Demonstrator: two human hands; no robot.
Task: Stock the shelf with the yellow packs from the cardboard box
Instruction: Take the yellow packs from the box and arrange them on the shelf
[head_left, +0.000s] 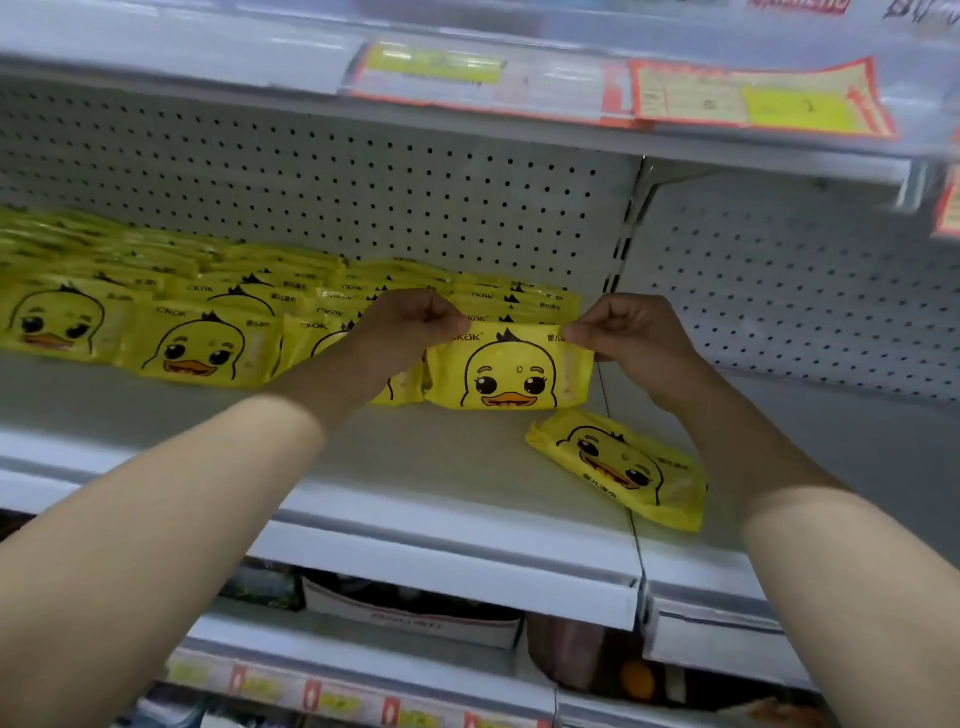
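2 hands meet at the top edge of a yellow pack (511, 371) printed with a duck face. The left hand (410, 317) pinches its upper left corner and the right hand (628, 332) its upper right, with the fingers of both curled tight over the seam. The pack stands upright on the white shelf (415, 467), face outward, at the right end of the rows (197, 353) of matching packs that reach back toward the perforated back panel (363, 197). It touches the neighbouring pack on its left, which is partly hidden behind the left forearm. 1 loose pack (623, 467) lies flat and askew near the shelf's front edge, just below the right wrist, across the seam between 2 shelf sections. Blurred price tags (758, 98) hang from the shelf above.
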